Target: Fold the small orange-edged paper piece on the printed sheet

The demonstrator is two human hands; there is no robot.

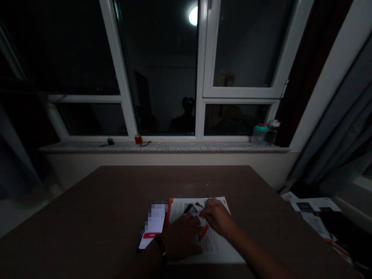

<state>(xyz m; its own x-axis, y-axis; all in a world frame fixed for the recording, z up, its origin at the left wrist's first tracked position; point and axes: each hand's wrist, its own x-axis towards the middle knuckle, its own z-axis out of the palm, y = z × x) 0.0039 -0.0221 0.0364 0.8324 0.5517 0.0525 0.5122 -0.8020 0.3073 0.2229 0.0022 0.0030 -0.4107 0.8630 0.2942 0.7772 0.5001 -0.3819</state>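
Note:
A printed sheet or booklet (228,248) with an orange edge lies on the brown table. On top of it is a small folded paper (198,208) with white, dark and orange parts, partly hidden by both hands. My left hand (183,236), with a dark band on its wrist, lies over the folded paper's near left side. Its fingers are stretched forward and its thumb is apart. From the right, my right hand (216,216) has its fingers closed, pinching the upper right part of the folded paper. Left of the sheet lies a lit phone (157,217), partly blurred out.
The table (110,209) reaches to the wall below a window. Its granite sill (174,146) holds a small red-orange jar (138,139), a dark little object (110,141) and a green-lidded container (260,133). Papers (314,204) lie beyond the table's right edge.

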